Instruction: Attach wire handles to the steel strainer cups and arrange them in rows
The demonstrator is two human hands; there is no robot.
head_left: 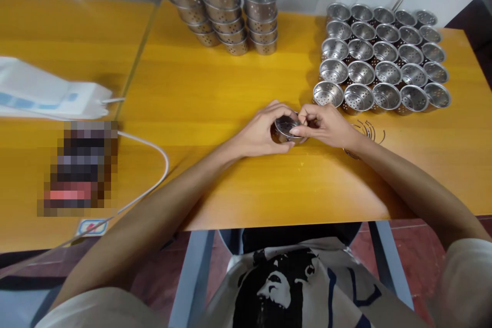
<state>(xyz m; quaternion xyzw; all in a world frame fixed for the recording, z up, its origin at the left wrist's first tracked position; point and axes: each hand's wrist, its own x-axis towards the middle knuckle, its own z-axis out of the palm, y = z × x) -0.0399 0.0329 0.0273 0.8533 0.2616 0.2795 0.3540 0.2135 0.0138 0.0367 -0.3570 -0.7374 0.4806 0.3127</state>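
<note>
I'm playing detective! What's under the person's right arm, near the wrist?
Thin curved wires lie on the table, showing on both sides of the right arm. It covers part of them, so their number, and anything else there, can't be seen.

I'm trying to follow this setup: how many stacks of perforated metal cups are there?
3, all at the back of the table: a left stack, a middle stack and a right stack, nearest the grid of cups.

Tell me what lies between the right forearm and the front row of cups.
Several thin, curved wires lie on the tabletop between the right forearm and the front row of cups, as the head view shows.
</note>
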